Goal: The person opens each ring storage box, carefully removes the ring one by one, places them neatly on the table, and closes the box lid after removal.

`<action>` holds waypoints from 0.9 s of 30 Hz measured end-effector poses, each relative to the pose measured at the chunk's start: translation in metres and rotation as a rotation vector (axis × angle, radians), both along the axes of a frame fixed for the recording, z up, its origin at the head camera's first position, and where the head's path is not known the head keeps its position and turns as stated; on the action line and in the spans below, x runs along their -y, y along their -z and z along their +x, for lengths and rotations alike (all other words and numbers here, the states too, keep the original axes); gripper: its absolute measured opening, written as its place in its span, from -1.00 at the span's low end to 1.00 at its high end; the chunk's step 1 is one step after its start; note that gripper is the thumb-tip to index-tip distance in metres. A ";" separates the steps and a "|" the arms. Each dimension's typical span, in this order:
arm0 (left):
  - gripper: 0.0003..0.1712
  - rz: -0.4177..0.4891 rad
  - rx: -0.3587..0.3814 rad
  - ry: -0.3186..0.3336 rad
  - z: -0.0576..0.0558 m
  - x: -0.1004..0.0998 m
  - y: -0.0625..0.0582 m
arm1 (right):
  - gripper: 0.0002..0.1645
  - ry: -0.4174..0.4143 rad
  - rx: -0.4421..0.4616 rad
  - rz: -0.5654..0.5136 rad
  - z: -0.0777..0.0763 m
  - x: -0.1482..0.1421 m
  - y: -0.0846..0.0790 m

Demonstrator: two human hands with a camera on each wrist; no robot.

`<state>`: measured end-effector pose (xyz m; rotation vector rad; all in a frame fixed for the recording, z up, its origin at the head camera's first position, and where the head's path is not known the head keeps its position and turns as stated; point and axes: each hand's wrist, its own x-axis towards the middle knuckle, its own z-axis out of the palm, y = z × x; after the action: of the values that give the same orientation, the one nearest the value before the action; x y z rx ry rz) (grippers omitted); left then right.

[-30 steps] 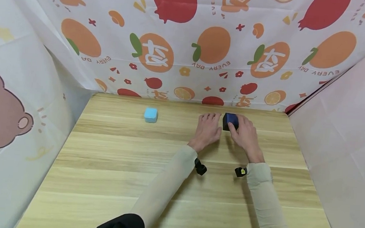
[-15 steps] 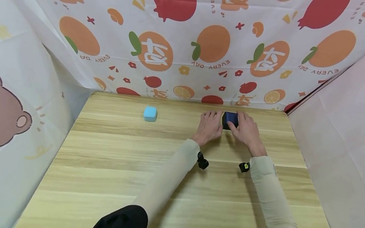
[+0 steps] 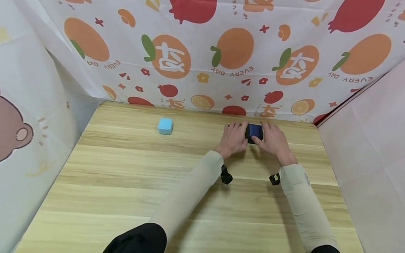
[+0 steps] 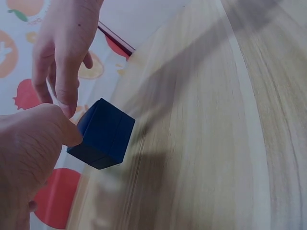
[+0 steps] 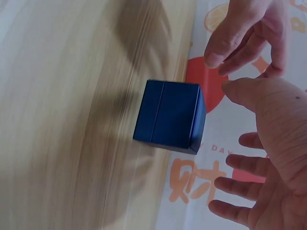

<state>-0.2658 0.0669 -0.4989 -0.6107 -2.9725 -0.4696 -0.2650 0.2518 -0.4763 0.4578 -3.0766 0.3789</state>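
Tabletop (image 3: 113, 167): navy box (image 3: 255, 130); blue cube (image 3: 165, 126), head view only.

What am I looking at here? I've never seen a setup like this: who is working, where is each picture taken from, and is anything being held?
There is no robot: a person works with bare hands. The wide picture comes from a camera on the head, looking forward and down; the two close ones come from a camera on each wrist. On the wooden table are a light blue block and a dark blue box. The left hand is at the box's left, the right hand at its right. No firm grip shows; whether any fingertip touches the box, I cannot tell.
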 end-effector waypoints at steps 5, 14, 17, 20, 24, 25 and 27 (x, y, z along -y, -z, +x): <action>-0.19 -0.016 0.001 0.009 -0.004 -0.003 0.003 | -0.04 -0.015 0.043 -0.003 -0.004 -0.004 -0.001; -0.13 -0.025 0.025 0.000 -0.008 -0.007 0.008 | -0.04 -0.033 0.089 0.013 -0.011 -0.008 0.000; -0.12 -0.019 0.047 -0.005 -0.010 -0.007 0.010 | -0.02 -0.036 0.096 0.020 -0.014 -0.008 0.000; -0.11 -0.010 0.062 -0.001 -0.011 -0.008 0.013 | 0.00 -0.038 0.109 0.032 -0.017 -0.009 0.002; -0.10 0.028 0.087 0.013 -0.014 -0.008 0.017 | 0.03 -0.042 0.131 0.030 -0.020 -0.012 0.002; -0.09 0.041 0.093 0.012 -0.015 -0.009 0.018 | 0.04 -0.045 0.135 0.026 -0.020 -0.013 0.003; -0.08 0.063 0.102 0.007 -0.017 -0.010 0.021 | 0.06 -0.045 0.143 0.009 -0.021 -0.016 0.004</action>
<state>-0.2826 0.0767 -0.5198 -0.6088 -3.0381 -0.6104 -0.2864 0.2682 -0.4806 0.5232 -3.2120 0.4164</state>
